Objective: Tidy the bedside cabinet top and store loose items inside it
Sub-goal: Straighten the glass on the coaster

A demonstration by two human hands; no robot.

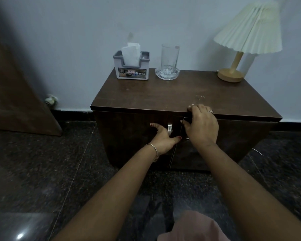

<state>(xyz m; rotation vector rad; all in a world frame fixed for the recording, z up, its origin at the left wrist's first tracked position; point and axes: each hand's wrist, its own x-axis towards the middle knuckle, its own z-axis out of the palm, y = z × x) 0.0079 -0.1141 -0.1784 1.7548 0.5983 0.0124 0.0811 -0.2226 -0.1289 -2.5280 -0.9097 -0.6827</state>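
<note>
one tissue holder (131,70) at 11 o'clock, one glass (169,58) at 12 and one lamp (247,32) at 2 on the cabinet (155,94). left hand (163,141), fingers splayed, presses the left door (129,136); right hand (202,127) fingers clamp the right door (241,136) edge.

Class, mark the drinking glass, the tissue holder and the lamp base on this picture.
drinking glass (170,56), head view, middle of its clear wall.
tissue holder (132,73), head view, front label.
lamp base (230,75), head view, top of the wooden disc.

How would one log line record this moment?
left hand: flat on left door by handle; right hand: curled over cabinet top edge, thumb on right door; top: tissue holder, glass, lamp
</note>
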